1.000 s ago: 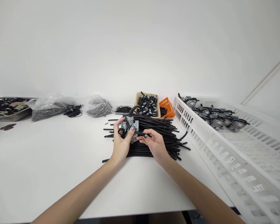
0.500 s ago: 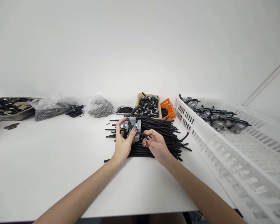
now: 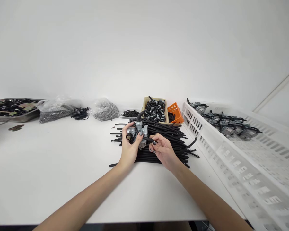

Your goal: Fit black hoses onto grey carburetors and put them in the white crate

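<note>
A silver carburetor [image 3: 144,131] with a black rubber cap and elbow on top is gripped by my left hand [image 3: 130,146], thumb across its front. A black rubber hose [image 3: 148,140] runs from the carburetor to the right. Its free end is pinched between the thumb and fingers of my right hand [image 3: 163,149]. Both hands are held above a pile of black hoses [image 3: 175,141] lying on the white table [image 3: 62,173]. What the hose's other end joins is hidden by my left thumb.
A white plastic crate [image 3: 221,154] at right holds several carburetors [image 3: 227,123]. Behind the hoses stand a cream basket [image 3: 167,112] of black-capped parts and an orange basket [image 3: 179,115]. Farther left are plastic bags [image 3: 104,109] of small parts, black cords [image 3: 79,113] and a metal tray [image 3: 26,117].
The whole view has shifted slightly, so everything sits a little farther right. Both hands keep the same hold on the carburetor and the hose.
</note>
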Available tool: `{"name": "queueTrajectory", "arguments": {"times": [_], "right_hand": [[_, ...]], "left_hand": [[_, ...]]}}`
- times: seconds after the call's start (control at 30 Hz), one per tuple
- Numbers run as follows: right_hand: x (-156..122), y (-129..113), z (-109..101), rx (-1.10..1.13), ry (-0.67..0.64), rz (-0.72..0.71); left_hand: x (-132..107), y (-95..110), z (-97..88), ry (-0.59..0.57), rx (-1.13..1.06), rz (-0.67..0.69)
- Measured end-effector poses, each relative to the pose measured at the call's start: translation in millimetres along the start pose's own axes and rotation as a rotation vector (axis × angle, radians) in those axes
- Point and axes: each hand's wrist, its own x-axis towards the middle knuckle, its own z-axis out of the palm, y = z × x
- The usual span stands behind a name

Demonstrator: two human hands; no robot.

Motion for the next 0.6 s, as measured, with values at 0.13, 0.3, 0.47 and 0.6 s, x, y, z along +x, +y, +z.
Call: {"name": "queueTrajectory", "arguments": {"times": [0.13,0.3,0.47,0.6], "right_hand": [[2,5,-5,-0.095,0.083,-0.022],[4,8,-6,-0.155,0.136,-0.024],[5,12,-4,-0.199,0.123,-0.040],[5,15,-4,-0.213,0.137,-0.081]], "left_hand": [[0,-3,-1.1,0.023,-0.006,-0.022],[0,-5,-1.8,0.015,-0.024,-0.042],[0,0,0.4,0.012,-0.036,-0.043],[3,-1,-0.6,-0.016,-0.074,-0.044]]}}
